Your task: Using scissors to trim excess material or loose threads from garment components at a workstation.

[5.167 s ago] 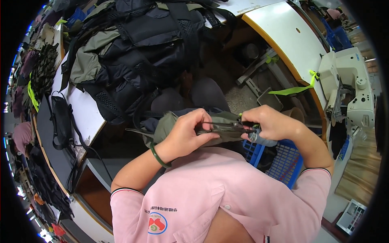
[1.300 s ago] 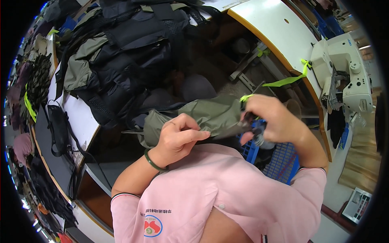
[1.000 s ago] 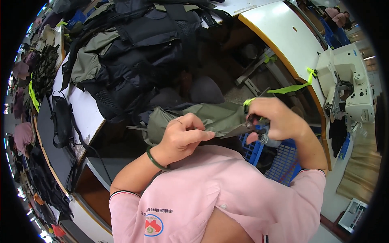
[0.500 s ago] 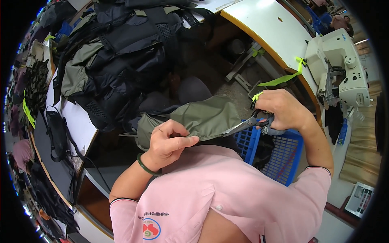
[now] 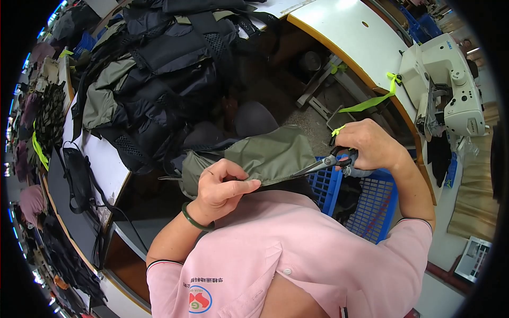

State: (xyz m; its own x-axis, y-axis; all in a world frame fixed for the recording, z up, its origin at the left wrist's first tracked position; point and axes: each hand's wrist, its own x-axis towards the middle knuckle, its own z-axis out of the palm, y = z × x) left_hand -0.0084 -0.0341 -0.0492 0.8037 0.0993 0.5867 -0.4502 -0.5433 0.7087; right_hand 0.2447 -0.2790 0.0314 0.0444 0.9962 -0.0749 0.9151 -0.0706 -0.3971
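Note:
An olive-green fabric piece (image 5: pixel 275 151) stretches across the middle, joined at its left to dark bag material. My left hand (image 5: pixel 222 188) pinches its near edge between thumb and fingers. In my right hand (image 5: pixel 368 143) is a pair of scissors (image 5: pixel 321 165), gripped by dark handles with a yellow-green tie on one. The blades point left and lie along the fabric's near right edge, slightly parted. Whether they are cutting into the cloth cannot be made out. Dark backpack pieces (image 5: pixel 169 79) with olive panels are heaped beyond my left hand.
A white sewing machine (image 5: pixel 442 87) stands on the white table (image 5: pixel 350 32) at the right. A yellow-green strip (image 5: pixel 371 105) hangs from the table edge. Below my right hand is a blue plastic basket (image 5: pixel 379 204) with dark material inside. A black strapped pouch (image 5: pixel 78 172) lies at the left.
The scissor blades have parted a little and shifted slightly on the cloth's edge. My left hand keeps its pinch, and the view has tilted slightly.

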